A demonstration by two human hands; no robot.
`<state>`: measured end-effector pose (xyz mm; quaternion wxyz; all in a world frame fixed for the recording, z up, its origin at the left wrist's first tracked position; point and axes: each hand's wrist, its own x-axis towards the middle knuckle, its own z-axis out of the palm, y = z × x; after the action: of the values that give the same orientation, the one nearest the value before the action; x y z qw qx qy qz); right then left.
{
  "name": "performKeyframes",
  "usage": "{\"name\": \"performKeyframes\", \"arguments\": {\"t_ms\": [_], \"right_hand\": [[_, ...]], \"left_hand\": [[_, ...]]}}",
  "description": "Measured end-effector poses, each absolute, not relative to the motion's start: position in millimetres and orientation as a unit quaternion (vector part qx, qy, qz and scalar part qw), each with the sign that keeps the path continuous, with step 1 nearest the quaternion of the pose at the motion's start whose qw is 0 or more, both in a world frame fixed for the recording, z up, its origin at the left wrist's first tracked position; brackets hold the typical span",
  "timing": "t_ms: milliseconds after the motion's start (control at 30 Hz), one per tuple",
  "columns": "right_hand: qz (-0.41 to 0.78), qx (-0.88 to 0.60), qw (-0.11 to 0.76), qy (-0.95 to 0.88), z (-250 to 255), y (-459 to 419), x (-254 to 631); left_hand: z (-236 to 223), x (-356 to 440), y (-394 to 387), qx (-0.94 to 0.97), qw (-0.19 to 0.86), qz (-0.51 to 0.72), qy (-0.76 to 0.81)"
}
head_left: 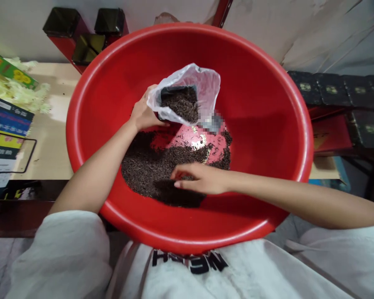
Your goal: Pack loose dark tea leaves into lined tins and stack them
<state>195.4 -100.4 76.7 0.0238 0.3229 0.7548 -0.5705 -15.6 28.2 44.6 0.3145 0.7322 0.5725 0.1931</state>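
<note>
My left hand (145, 111) is wrapped around a dark square tin (164, 92), tilted so that its mouth faces me. A clear plastic bag (208, 83) lines the tin and flares out over its rim. Inside lie dark, dried tea leaves (182, 104). Below, a loose heap of the same tea leaves (143, 170) covers much of the bottom of a large red plastic basin (262, 108). Just over the heap is my right hand (198, 177), fingers loosely curled with a gap to the thumb and nothing visible between them.
Several open dark tins (62, 23) stand behind the basin at the left. More black lidded tins (327, 88) are lined up at the right. On the pale wooden table (57, 89) lie a printed box (8, 128), a green packet (11, 68) and pale artificial flowers (6, 89).
</note>
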Motion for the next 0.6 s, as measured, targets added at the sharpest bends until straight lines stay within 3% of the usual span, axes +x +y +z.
{"name": "performKeyframes", "arguments": {"t_ms": [67,167,367,467,600], "right_hand": [[-0.502,0.385,0.175,0.754,44,-106,197],[-0.397,0.496,0.223,0.74,2,-99,196],[-0.272,0.525,0.127,0.796,-37,-58,184],[-0.23,0.564,0.058,0.791,-53,-34,176],[-0.19,0.602,0.033,0.775,-80,-16,162]], "left_hand": [[39,-18,31,0.714,0.283,0.225,0.6],[32,-21,35,0.641,0.267,0.267,0.668],[28,-23,38,0.6,0.268,0.324,0.681],[29,-22,38,0.613,0.27,0.306,0.677],[31,-18,38,0.661,0.267,0.262,0.65]]}}
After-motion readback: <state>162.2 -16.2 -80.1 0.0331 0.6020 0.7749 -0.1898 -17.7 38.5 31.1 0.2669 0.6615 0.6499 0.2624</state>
